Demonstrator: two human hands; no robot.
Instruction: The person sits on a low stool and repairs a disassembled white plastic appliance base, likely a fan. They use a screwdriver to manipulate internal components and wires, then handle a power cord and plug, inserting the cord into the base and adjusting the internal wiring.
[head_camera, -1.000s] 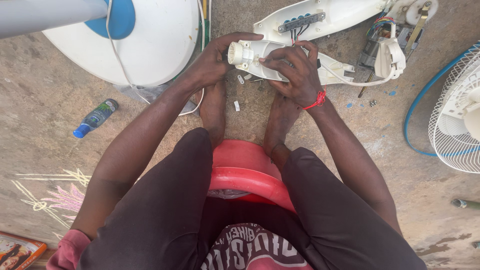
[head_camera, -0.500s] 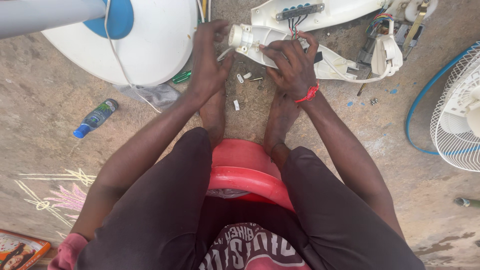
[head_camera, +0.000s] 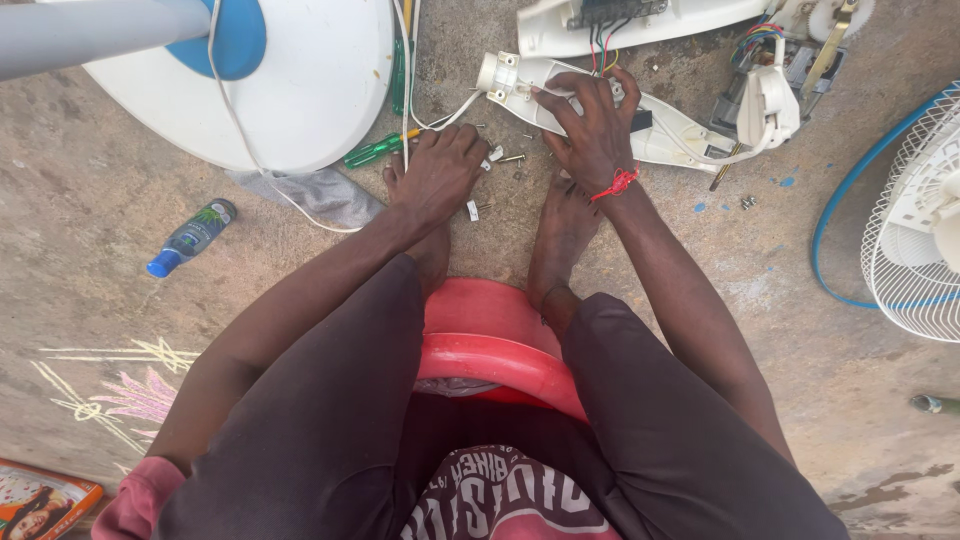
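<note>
— Down on the concrete floor (head_camera: 120, 210), what is each hand doing?

— The right hand (head_camera: 592, 130) lies flat, fingers spread, pressing on a white plastic fan housing (head_camera: 670, 125) that rests on the ground ahead of the bare feet. A red thread (head_camera: 616, 183) is tied round that wrist. The left hand (head_camera: 440, 175) is curled, knuckles up, over a scatter of small screws (head_camera: 505, 158). I cannot tell whether it actually grips anything.

— What sits right beside the left hand?

— A green-handled screwdriver (head_camera: 378, 150) lies just left of it, its tip pointing toward the knuckles. A white cable (head_camera: 445, 118) runs from the housing's end past that hand.

— And farther out?

— Behind the housing lies a second white shell (head_camera: 650, 20) with coloured wires showing. A round white fan base (head_camera: 320, 80) with a blue centre and a grey pole (head_camera: 90, 35) fills the upper left. A grey rag (head_camera: 325, 192) lies by the base, and a small bottle with a blue cap (head_camera: 190, 237) lies farther left. A white fan grille (head_camera: 915, 230) and a blue hoop (head_camera: 835, 215) are at the right edge. The person sits on a red stool (head_camera: 490, 345).
</note>
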